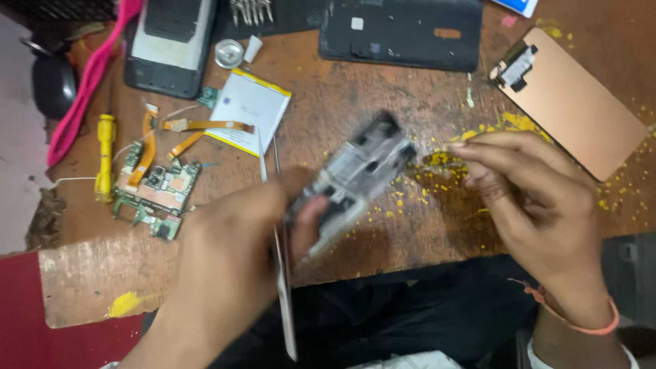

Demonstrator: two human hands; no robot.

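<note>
Fingers of the left hand (225,253) are clamped on the lower end of a grey phone frame (359,171), the thumb pressed against its underside. The frame is motion-blurred, tilted with its far end pointing toward 1 o'clock, and shows dark cut-outs and pale metal plates inside; finer detail cannot be told. It hangs over the middle of the worn wooden table (383,102). A thin metal strip (283,301) runs down from the same hand toward 6 o'clock.

At 3 o'clock of the frame, the right hand (529,198) has its fingertips pinched together, just beside the frame's upper end; whether they nip anything cannot be told. Yellow crumbs (444,160) lie scattered beneath them.

At 9 o'clock lie a circuit board (164,184) with orange ribbon cables and a yellow screwdriver (104,157). A white battery (249,102) lies at 11 o'clock, a black back cover (403,31) at 12, a copper-coloured panel (581,109) at 2.
</note>
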